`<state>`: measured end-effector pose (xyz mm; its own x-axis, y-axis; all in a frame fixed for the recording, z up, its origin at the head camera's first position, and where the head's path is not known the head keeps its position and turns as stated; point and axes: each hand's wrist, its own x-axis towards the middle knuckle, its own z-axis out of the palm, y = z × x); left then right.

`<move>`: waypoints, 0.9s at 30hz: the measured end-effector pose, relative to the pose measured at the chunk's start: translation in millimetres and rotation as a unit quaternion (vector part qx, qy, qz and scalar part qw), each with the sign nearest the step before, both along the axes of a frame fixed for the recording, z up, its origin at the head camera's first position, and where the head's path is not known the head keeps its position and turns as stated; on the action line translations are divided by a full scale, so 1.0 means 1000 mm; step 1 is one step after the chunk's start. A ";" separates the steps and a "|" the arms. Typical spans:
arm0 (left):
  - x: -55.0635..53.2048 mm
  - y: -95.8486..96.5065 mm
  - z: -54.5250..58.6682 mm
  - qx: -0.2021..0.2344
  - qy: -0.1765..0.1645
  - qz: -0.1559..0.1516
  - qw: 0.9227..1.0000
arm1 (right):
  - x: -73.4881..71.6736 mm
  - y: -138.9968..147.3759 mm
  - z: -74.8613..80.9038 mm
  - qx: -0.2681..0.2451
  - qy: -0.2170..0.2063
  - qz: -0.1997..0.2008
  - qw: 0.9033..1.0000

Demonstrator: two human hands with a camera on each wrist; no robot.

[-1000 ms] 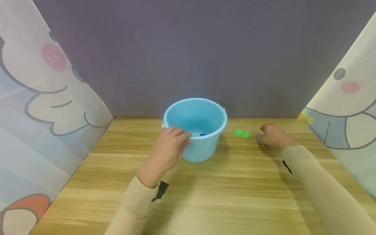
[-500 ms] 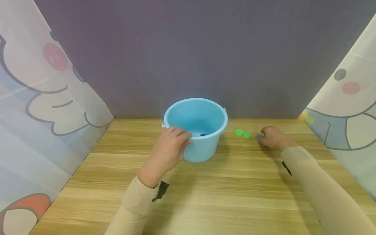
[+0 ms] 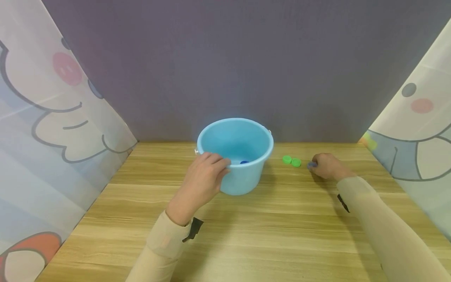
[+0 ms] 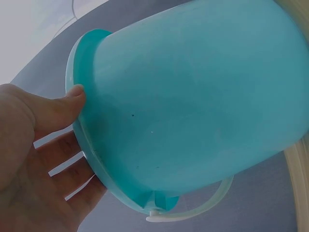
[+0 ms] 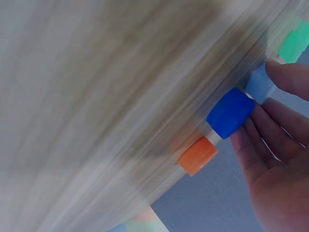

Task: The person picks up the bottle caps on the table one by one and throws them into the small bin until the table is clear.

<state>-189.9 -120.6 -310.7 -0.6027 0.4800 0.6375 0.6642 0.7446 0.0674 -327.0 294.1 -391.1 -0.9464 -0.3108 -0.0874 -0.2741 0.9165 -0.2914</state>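
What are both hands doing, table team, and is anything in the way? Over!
Left hand gripping bucket by its rim. Right hand pinching pale blue cap. Dark blue cap close beside it, might crowd the lift. Over.

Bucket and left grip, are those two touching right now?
Touching. The left wrist view shows the left grip on the bucket: thumb against the outside of the rim, fingers behind it.

Head view: even, moderate light; pale sheen on the table (image 3: 267, 250) at six o'clock; soft shadow at four o'clock of the bucket (image 3: 243, 181); wall (image 3: 239, 66) dim. Left wrist view: dim, cool, washed-out toward ten o'clock. Right wrist view: hazy, table grain softly blurred at nine o'clock.
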 end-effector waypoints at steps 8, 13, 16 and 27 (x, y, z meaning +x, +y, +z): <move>-0.001 0.000 -0.001 -0.003 0.001 0.000 1.000 | 0.001 0.001 0.001 -0.027 0.009 -0.013 1.000; -0.001 0.000 -0.001 -0.003 0.003 0.000 1.000 | 0.004 0.001 0.005 -0.047 -0.002 -0.018 0.999; -0.001 0.000 -0.001 -0.003 0.004 0.000 1.000 | 0.005 0.000 0.006 -0.058 -0.001 -0.019 0.998; -0.001 -0.001 -0.001 -0.003 0.000 0.001 1.000 | 0.011 -0.008 0.010 -0.079 0.033 -0.016 0.996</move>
